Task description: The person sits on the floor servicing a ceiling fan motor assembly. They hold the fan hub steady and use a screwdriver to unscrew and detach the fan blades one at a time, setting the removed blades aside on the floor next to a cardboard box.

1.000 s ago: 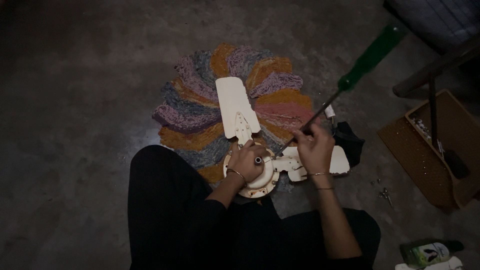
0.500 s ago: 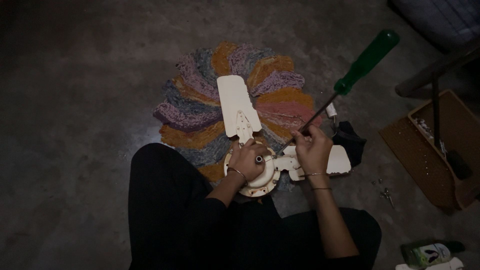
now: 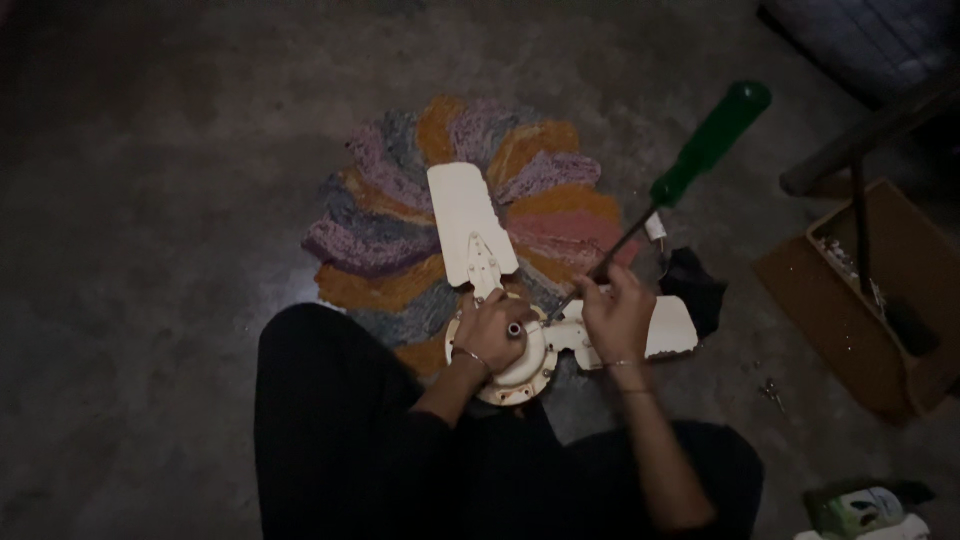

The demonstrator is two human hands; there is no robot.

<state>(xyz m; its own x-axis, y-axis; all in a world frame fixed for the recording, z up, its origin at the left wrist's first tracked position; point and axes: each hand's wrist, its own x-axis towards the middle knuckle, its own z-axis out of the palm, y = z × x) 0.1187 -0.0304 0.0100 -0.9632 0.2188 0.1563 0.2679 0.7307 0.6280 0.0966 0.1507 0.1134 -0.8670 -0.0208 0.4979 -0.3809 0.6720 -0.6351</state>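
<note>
Right hand [image 3: 615, 315] grips screwdriver [image 3: 690, 170] shaft; left hand [image 3: 493, 325] clasps fan hub [image 3: 520, 365] (tip between).

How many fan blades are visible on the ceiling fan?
2: one blade lies over the round rug, another extends right beyond the right hand. Others may be hidden.

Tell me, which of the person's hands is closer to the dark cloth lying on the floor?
The right hand. It grips the screwdriver shaft just left of the dark cloth. The left hand rests on the fan hub, farther off.
</note>
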